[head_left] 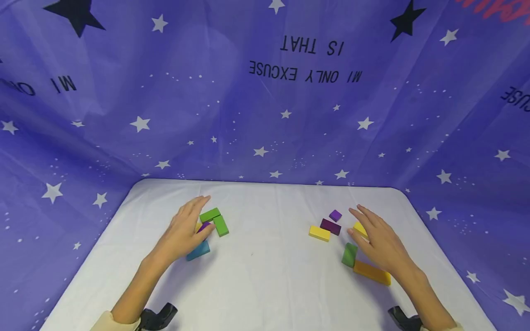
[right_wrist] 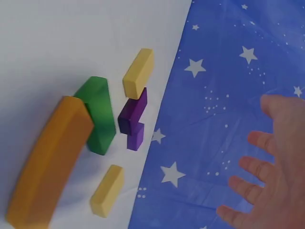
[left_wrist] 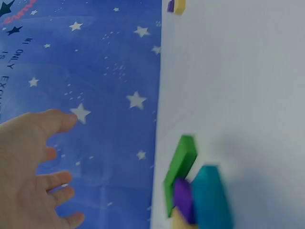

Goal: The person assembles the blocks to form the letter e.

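Green blocks (head_left: 221,226) lie inward of the left hand (head_left: 183,233) and right hand (head_left: 382,242), both outstretched.

Violet-blue fabric (head_left: 232,101) hangs behind and along both sides of a white tabletop (head_left: 269,276) with rounded far corners. White stars (head_left: 140,124), black stars (head_left: 406,21), upside-down black lettering (head_left: 305,73) and a red scrawl (head_left: 503,10) decorate the fabric.

The bare left hand (left_wrist: 28,176) is seen at the left, fingers apart, before a blue cloth (left_wrist: 109,167) printed with white stars. On the white tabletop (left_wrist: 248,86), a green oblong block (left_wrist: 185,153), a blurred teal block (left_wrist: 209,200), a purple block (left_wrist: 183,198) and a partly cropped yellow block (left_wrist: 179,220) are closely grouped; a small yellow piece (left_wrist: 179,6) is cut off above.
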A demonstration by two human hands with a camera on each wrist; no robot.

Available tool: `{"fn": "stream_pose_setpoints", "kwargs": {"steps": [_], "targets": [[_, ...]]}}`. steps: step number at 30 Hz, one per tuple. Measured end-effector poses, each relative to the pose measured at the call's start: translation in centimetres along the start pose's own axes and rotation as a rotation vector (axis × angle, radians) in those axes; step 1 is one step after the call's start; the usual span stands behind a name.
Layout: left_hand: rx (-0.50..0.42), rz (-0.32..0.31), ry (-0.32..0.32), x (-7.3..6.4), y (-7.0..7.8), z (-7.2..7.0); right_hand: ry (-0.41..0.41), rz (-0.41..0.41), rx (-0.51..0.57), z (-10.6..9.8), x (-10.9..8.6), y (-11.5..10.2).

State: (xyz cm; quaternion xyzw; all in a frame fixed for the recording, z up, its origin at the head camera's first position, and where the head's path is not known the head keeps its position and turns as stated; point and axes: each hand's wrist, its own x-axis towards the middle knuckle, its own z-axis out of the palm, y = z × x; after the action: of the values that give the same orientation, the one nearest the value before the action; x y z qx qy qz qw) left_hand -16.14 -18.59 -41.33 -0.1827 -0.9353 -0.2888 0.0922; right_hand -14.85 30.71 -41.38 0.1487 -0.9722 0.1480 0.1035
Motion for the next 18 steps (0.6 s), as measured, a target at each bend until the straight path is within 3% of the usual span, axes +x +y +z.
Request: {"fn": "stream_pose_setpoints", "kwargs": {"steps": [4,8,13,18], "targets": [[-0.153,0.008,-0.032,0.3,0.3,2.2,-0.024,0.050,0.087,0.3,-0.9,0.5],[-0.243,0.000,-0.039,0.9,1.1,4.1,-0.014,0.070,0.169,0.8,-1.8,1.1],[-0.370,0.045,-0.031,1.7,2.2,6.2,0.031,0.059,0.264,1.5,-3.2,2.2],[-0.452,0.099,-0.061,2.4,2.9,8.8,-0.010,0.159,0.334,1.9,-4.6,3.1]]}}
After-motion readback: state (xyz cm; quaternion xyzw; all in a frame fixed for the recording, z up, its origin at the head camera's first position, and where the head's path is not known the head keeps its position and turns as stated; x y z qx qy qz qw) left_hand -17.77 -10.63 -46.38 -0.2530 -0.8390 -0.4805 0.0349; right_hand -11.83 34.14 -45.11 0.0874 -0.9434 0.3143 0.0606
